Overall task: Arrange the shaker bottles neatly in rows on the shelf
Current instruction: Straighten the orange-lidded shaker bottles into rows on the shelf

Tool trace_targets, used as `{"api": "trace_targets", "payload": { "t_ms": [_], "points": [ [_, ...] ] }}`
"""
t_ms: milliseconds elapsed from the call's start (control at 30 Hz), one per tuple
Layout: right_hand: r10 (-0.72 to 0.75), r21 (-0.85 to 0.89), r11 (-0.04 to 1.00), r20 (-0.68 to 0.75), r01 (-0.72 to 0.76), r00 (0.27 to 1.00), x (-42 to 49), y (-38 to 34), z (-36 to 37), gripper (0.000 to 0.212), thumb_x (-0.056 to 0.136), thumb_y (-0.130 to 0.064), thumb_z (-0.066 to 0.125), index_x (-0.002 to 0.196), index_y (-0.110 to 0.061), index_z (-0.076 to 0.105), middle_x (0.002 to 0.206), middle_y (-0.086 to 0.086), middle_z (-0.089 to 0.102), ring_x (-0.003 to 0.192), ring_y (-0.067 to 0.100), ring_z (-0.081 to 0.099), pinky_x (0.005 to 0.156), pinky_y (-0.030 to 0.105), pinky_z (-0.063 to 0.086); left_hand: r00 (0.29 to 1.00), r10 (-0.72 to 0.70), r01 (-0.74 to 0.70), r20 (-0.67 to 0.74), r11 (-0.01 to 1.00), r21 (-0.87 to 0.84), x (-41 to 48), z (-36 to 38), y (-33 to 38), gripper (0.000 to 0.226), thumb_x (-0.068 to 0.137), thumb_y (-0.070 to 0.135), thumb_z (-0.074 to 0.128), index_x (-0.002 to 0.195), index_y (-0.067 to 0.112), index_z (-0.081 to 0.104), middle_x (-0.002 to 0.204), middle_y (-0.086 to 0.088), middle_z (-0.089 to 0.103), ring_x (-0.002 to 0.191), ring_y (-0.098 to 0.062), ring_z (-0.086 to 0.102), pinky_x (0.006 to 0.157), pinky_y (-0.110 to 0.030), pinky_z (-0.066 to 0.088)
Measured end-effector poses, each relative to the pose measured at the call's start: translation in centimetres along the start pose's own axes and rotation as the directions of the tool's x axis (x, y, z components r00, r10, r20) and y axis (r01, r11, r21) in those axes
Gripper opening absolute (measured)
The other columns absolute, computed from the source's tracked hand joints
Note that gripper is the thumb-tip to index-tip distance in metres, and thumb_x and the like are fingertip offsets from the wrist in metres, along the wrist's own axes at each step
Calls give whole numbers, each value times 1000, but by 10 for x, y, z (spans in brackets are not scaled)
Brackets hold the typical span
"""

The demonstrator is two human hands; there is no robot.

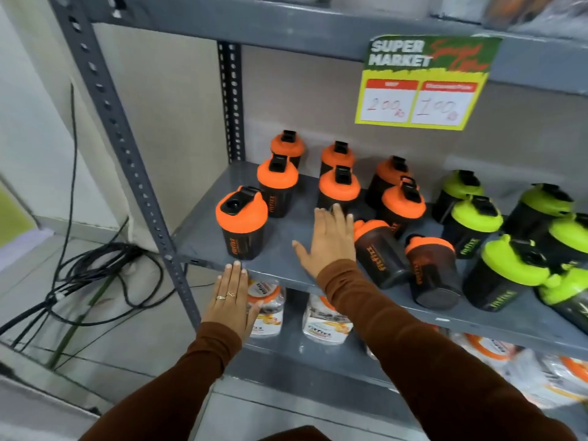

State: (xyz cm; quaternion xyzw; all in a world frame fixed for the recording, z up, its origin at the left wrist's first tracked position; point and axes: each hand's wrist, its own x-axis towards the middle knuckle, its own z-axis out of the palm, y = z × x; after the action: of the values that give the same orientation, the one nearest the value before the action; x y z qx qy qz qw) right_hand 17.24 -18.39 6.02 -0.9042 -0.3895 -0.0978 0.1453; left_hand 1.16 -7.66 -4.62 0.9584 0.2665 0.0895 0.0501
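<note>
A grey metal shelf (280, 259) carries black shaker bottles, orange-lidded ones to the left and green-lidded ones to the right. A yellow and green price sign (426, 82) hangs from the board above, far beyond the fingertips of both hands.

The green-lidded bottles (506, 268) stand crowded at the right end, well to the right of the right hand's fingers. The upright orange-lidded bottles (339, 189) stand in loose pairs beyond the right fingertips, the nearest one just past them. One orange-lidded bottle (241, 222) stands alone near the front edge, just beyond the left fingertips and to the left of the right thumb. Two fallen orange-lidded bottles (380, 254) lie on their sides just right of the right hand, bases toward the front edge.

The right hand (329, 241) is spread flat above the shelf, fingers open and straight, holding nothing. The left hand (232, 297) is also open, fingers together and straight, their tips at the front edge of the shelf, gripping nothing. Two rings (226, 295) sit on its fingers. Clear packets (324, 323) lie on the lower board, under both wrists.
</note>
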Motion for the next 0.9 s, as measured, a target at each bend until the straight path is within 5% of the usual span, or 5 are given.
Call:
{"api": "trace_targets", "payload": {
  "t_ms": [200,400,533,767,900],
  "points": [
    [286,-234,934,43,-269,957,-18,58,-18,80,84,-29,57,144,-3,10,151,28,17,139,48,8,114,57,4,996,91,-92,24,995,31,3,5,42,71,90,48,0,129,-3,31,135,-24,45,129,-32,24,109,-40,7],
    [399,-202,906,122,-371,909,-23,67,-16,88,81,-28,61,144,-5,4,149,30,17,134,46,25,114,53,14,987,156,-158,25,983,97,27,-8,47,77,92,45,-1,117,-3,53,122,-21,59,113,-35,55,112,-29,2],
    [481,-69,877,173,-476,860,-14,62,-25,99,75,-32,70,144,-7,4,147,25,25,131,41,27,108,50,26,988,133,-140,73,985,102,31,-11,48,78,93,41,-3,109,-2,60,112,-18,65,104,-31,62,89,-42,49],
    [433,283,842,153,-459,888,-9,51,-27,79,64,-32,78,128,-10,39,130,15,48,125,35,36,105,44,30,992,98,-108,81,986,129,31,-13,46,77,94,39,-2,103,1,64,107,-15,69,98,-28,65,76,-44,54],
    [382,679,629,155,-379,911,-16,35,-15,89,56,-21,87,131,-12,40,131,19,45,125,32,41,106,37,36,994,74,-83,84,990,111,31,-16,47,69,95,37,6,105,1,63,109,-16,68,98,-30,65,77,-45,53]
  ]
}}
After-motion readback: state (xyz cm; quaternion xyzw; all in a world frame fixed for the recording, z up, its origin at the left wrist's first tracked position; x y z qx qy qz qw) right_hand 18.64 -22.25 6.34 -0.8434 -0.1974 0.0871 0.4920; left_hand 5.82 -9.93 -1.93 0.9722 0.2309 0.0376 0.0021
